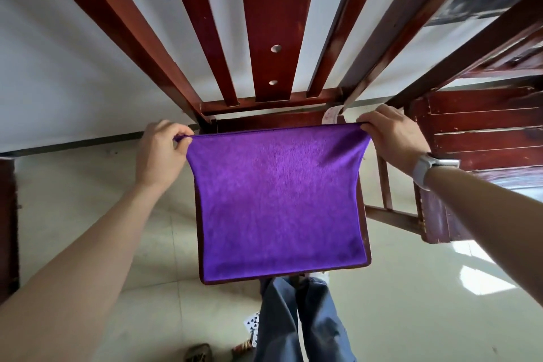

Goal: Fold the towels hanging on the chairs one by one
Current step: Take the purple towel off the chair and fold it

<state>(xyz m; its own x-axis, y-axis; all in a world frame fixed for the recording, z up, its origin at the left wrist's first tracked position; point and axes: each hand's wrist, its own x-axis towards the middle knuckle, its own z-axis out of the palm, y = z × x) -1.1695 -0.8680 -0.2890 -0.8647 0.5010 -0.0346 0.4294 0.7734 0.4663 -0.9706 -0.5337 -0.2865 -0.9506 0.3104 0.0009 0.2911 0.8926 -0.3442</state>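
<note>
Purple microfibre hung taut between the two hands, and nearest the camera its lower edge fell in front of the person's blue trousers (296, 326), just above the pale tiled floor (411, 303). That towel (279, 203) was spread flat, one layer as far as could be told, with no crease across it. Up at its top corners, the left hand (160, 153) pinched the left corner between curled fingers and thumb, and the right hand (390, 135), a pale watch (426, 167) on its wrist, gripped the right corner the same way. Between and just beyond the hands stood the dark red wooden chair (270, 38), its seat edge behind the towel's top hem and its slatted back rising away toward the white wall; a small paper tag (332, 114) showed near the right hand. Judging by this, the towel was off the chair and opened out, but folding had not yet begun. No other hanging towels were visible.
</note>
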